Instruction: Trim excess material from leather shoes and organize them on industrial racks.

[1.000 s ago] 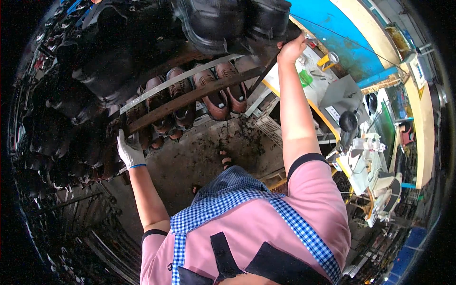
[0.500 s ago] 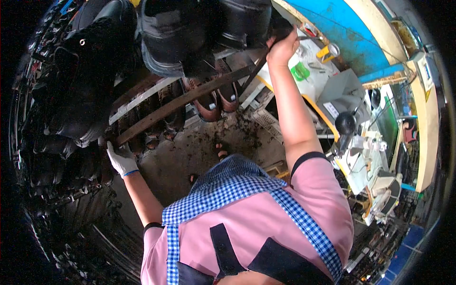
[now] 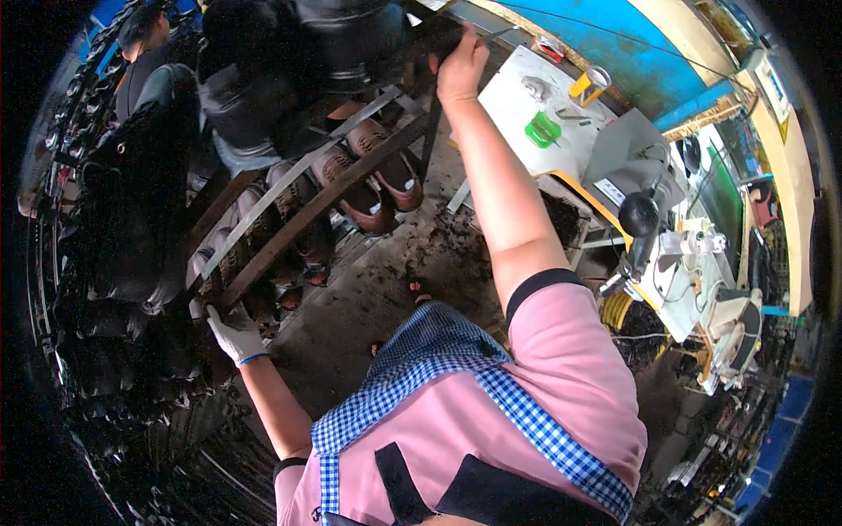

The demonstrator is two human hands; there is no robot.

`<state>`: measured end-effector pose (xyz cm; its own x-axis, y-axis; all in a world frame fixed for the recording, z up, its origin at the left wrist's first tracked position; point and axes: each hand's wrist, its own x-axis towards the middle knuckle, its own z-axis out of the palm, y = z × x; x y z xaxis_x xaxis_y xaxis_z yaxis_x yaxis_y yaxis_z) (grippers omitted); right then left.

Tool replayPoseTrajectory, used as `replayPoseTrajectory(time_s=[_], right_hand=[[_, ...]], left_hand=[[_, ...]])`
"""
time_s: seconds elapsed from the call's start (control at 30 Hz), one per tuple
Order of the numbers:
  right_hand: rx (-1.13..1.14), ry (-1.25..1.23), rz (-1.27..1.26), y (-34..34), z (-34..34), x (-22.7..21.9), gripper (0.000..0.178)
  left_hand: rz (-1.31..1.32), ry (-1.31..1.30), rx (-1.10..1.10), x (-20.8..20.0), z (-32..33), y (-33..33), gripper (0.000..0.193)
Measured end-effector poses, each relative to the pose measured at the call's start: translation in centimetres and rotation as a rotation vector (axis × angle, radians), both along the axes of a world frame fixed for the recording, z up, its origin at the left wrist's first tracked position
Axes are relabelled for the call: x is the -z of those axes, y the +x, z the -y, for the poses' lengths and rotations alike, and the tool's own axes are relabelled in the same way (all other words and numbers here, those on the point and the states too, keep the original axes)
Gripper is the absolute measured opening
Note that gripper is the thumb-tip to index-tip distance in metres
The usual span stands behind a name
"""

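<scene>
A dark metal shoe rack [image 3: 307, 223] stands in front of me, tilted across the view. My left hand [image 3: 235, 337], in a white glove, grips its near left corner, with part of the fingers hidden in shadow. My bare right hand [image 3: 460, 70] is closed around the rack's upper right end. Large black shoes [image 3: 340, 39] fill the upper level, close to the camera. Below them, brown lace-up shoes [image 3: 399, 180] stand in a row behind the lower bars.
To the right, a white worktable [image 3: 504, 114] carries a green object [image 3: 543, 130], a yellow cup [image 3: 589, 84] and a grey machine [image 3: 636, 167]. More black shoes [image 3: 132, 263] line the left side. Another person [image 3: 145, 53] is at the far left. Dark debris litters the floor [image 3: 438, 237].
The rack and my right hand have shifted left in view, and my left hand sits slightly lower. More brown shoes and more of the worktable show. Another person has come into view.
</scene>
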<state>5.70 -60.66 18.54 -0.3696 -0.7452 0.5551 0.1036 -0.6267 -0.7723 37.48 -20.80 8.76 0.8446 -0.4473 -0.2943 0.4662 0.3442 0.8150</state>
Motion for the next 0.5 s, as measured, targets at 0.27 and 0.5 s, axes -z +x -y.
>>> replayPoseTrajectory(time_s=[0.27,0.5], right_hand=[[-0.132,0.111,0.233,-2.5,8.4,-0.3,0.032],[0.036,-0.070,-0.072,-7.2,18.6,2.1,0.031]], left_hand=[[-0.191,0.070,-0.013,-4.6,4.9,-5.6,0.039],[-0.282,0.035,-0.057,-5.6,10.2,-10.3,0.039]])
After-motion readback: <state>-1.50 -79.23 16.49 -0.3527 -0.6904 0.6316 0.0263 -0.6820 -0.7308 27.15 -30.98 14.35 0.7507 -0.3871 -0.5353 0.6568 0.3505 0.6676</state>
